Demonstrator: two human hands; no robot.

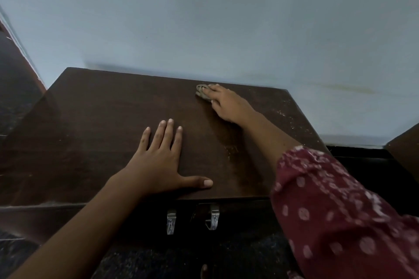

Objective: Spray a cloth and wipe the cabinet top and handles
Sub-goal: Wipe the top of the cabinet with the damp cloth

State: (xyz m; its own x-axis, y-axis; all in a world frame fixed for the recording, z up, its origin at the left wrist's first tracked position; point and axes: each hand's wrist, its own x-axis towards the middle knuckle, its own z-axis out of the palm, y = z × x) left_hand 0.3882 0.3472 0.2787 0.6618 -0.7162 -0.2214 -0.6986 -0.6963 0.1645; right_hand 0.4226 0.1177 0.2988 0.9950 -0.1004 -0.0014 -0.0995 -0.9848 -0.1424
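Note:
The dark brown wooden cabinet top (95,120) fills the middle of the view. My right hand (226,103) reaches to its far edge and presses a small crumpled grey-brown cloth (202,90) onto the wood; most of the cloth lies under my fingers. My left hand (163,161) rests flat on the top near the front edge, fingers spread, holding nothing. Below the front edge hang two metal handles: one on the left (171,221), one on the right (213,217). Pale dust specks lie on the right part of the top (288,115). No spray bottle is in view.
A pale blue wall (204,18) stands right behind the cabinet. A dark wooden piece (15,75) rises at the left, and another brown corner (405,147) shows at the right. Dark floor lies below the cabinet front.

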